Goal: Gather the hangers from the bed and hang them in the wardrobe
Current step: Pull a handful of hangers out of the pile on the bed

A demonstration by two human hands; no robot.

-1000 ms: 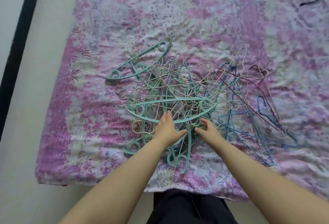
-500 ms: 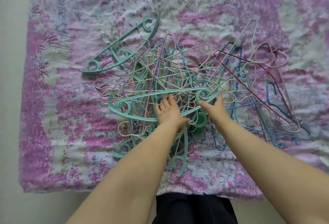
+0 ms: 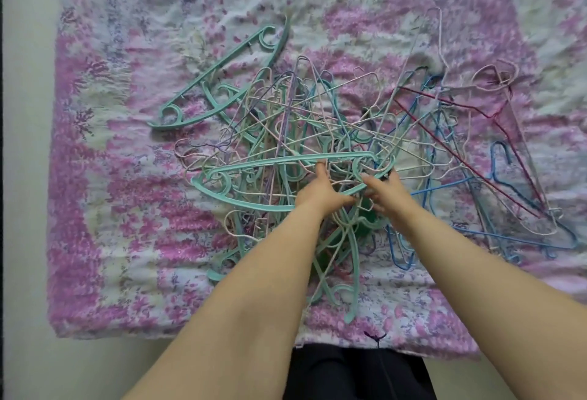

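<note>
Bare forearms, no sleeves; black trousers (image 3: 359,374) below.

The bed (image 3: 127,241) is covered by a crumpled sheet (image 3: 381,2) printed in pink, lilac and pale green flowers, its near edge hanging just over the mattress side. On the sheet, around the middle, lies a tangled heap of hangers (image 3: 317,145) — thin wire ones in white, lilac, pale green and blue, crossed over each other with thick teal plastic ones among them. One teal plastic hanger (image 3: 219,82) lies at the heap's far left edge, flat on the sheet. To the right the heap thins out — blue wire hangers (image 3: 505,177) and a dark red wire hanger (image 3: 476,158) are spread flat. Pale floor (image 3: 25,209) runs along the bed's left side.
</note>
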